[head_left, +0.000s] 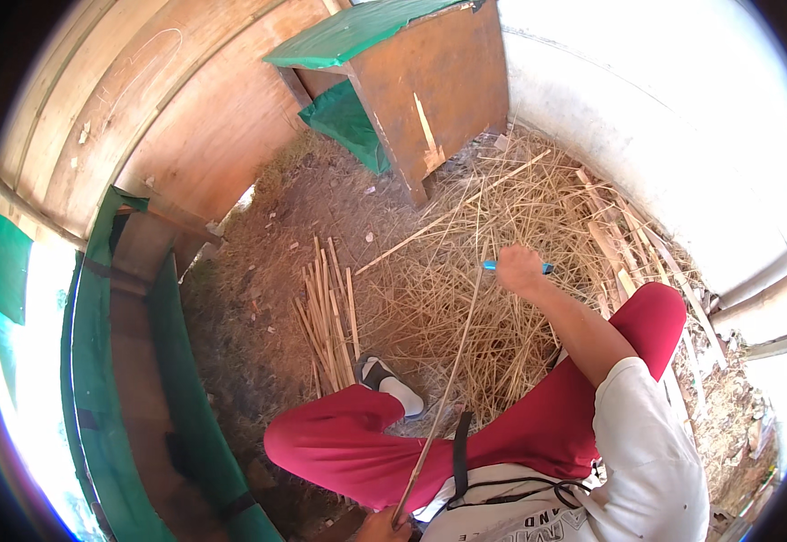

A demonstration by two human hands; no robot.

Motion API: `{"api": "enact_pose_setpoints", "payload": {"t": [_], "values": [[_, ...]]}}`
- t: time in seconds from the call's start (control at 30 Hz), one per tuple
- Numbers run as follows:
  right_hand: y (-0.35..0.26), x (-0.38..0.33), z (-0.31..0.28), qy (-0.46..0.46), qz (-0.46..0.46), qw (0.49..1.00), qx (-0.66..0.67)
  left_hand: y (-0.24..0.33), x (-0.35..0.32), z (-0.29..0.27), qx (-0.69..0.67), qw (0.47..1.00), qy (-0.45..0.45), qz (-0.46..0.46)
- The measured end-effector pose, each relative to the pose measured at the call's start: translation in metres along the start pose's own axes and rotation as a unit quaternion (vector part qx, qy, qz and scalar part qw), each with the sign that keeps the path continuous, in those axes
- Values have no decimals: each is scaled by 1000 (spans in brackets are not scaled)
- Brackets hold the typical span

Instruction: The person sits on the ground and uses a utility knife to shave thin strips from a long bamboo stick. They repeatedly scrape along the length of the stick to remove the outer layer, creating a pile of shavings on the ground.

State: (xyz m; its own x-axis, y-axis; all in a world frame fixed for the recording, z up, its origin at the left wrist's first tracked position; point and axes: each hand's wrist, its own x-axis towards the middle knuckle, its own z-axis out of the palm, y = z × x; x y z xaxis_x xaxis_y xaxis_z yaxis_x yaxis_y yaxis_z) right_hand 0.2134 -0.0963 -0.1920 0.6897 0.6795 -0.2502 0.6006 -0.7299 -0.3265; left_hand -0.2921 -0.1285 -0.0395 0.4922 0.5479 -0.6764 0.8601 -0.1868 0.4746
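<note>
My right hand (520, 268) is closed around a blue utility knife (491, 266), whose two blue ends stick out on either side of the fist; its blade cannot be made out. The knife's left end meets a long thin bamboo strip (452, 369). This strip runs from the lower edge of the head view, past my lap, up beyond the knife. Low in the picture, my left hand (382, 527) grips the strip's near end and is partly cut off by the edge.
Shavings (484, 343) cover the ground before me. A bundle of bamboo sticks (327, 316) lies left of my foot, with split pieces (614, 239) along the right wall. A brown wooden table (438, 90) with a green top stands ahead; a green-covered bench (186, 361) stands left.
</note>
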Motion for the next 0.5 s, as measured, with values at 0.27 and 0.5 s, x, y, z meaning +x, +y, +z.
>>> {"api": "enact_pose_setpoints", "payload": {"t": [0.27,0.5], "values": [[47,15,19,25,57,998,4,-14,-48,-14,-63,995,9,-81],[16,7,10,-34,10,999,-14,-5,-25,-42,-254,955,-89,-120]]}}
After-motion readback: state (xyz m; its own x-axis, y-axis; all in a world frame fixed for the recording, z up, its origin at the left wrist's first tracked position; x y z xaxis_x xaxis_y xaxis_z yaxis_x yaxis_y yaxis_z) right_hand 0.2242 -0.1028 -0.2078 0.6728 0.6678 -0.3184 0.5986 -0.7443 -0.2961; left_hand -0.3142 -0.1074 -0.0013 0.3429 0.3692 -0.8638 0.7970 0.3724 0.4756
